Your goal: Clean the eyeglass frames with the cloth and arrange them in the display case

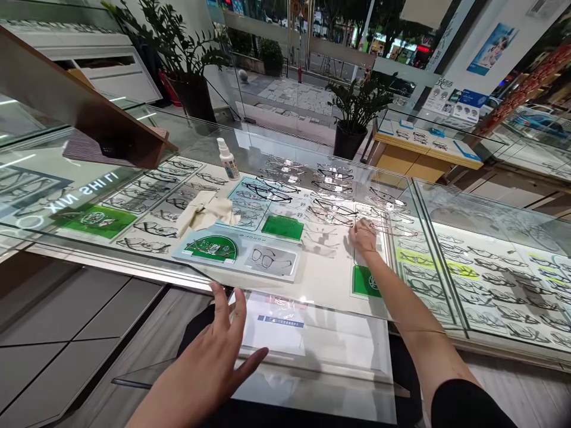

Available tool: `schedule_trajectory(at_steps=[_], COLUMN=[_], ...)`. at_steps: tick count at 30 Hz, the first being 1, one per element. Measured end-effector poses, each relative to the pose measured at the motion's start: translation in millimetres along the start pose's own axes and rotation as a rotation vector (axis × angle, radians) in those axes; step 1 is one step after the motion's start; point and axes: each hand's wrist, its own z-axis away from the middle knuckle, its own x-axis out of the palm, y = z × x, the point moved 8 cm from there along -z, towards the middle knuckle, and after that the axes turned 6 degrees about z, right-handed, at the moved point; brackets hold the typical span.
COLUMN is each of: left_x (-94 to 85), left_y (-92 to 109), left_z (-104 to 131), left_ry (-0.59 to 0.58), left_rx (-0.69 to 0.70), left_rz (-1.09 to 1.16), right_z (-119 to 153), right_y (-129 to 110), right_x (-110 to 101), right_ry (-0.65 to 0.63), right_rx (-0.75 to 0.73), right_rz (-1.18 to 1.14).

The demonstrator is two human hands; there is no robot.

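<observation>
The right hand [363, 236] reaches over the glass worktop [319, 267], well to the right of the cream cloth [205, 211]. Its fingers are bent beside one end of the glasses [332, 213], a dark pair among several rows; whether its grip pinches them or merely touches, one cannot tell. The glasses lie to the right of the cloth, past the green panel [282, 226] on that same side. The left hand [214, 362] hangs in front of the cloth, near the worktop's front edge, its grip spread, thumb and fingers apart with nothing between them.

The white bottle [229, 161] stands upright just behind the cloth. In front of the cloth lies a board [241, 266] bearing a green half-round sign [212, 248] and, farther right, a picture [270, 261] of spectacles. A green card [366, 280] lies far right of the cloth, partly behind the right forearm. Two potted plants stand well behind the cloth, the nearer [178, 53] leftward, the other [350, 139] rightward.
</observation>
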Motion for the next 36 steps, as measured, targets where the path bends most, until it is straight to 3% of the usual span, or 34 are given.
schedule_trajectory(at_steps=[4,8,11,13,16,22,25,28,31,33,36], left_x=[-0.4,-2.0,-2.7,-1.9,-1.7,-9.4,-9.5,-8.3,-10.6,-13.5,-17.9], left_y=[-2,-2,0,2,3,7,5,3,3,5,8], left_z=[-2,-6,-9,-10,-11,-13,-12,-12,-11,-10,-9], left_ry=[-0.064,-0.145,-0.156,-0.165,-0.189,-0.190,-0.185,-0.172,-0.144,-0.140,-0.156], left_rx=[-0.040,-0.060,-0.053,-0.052,-0.081,-0.115,-0.142,-0.142,-0.120,-0.115,-0.119], left_rz=[0.035,0.028,0.016,0.016,0.028,0.124,0.149,0.177,0.205,0.209,0.204], right_z=[37,119,184,214,237,274,269,226,157,113,60], right_y=[-100,-205,-251,-259,-248,-207,-179,-131,-52,-5,49], right_x=[-2,0,-7,-15,-39,-122,-173,-219,-255,-263,-259], right_ry=[-0.091,-0.200,-0.221,-0.246,-0.286,-0.393,-0.297,-0.076,0.207,0.240,0.179], right_rx=[-0.264,-0.602,-0.860,-0.951,-0.941,-0.910,-0.873,-0.709,-0.330,-0.135,0.065], right_rz=[-0.007,-0.030,-0.048,-0.034,-0.030,-0.249,-0.443,-0.580,-0.609,-0.443,-0.162])
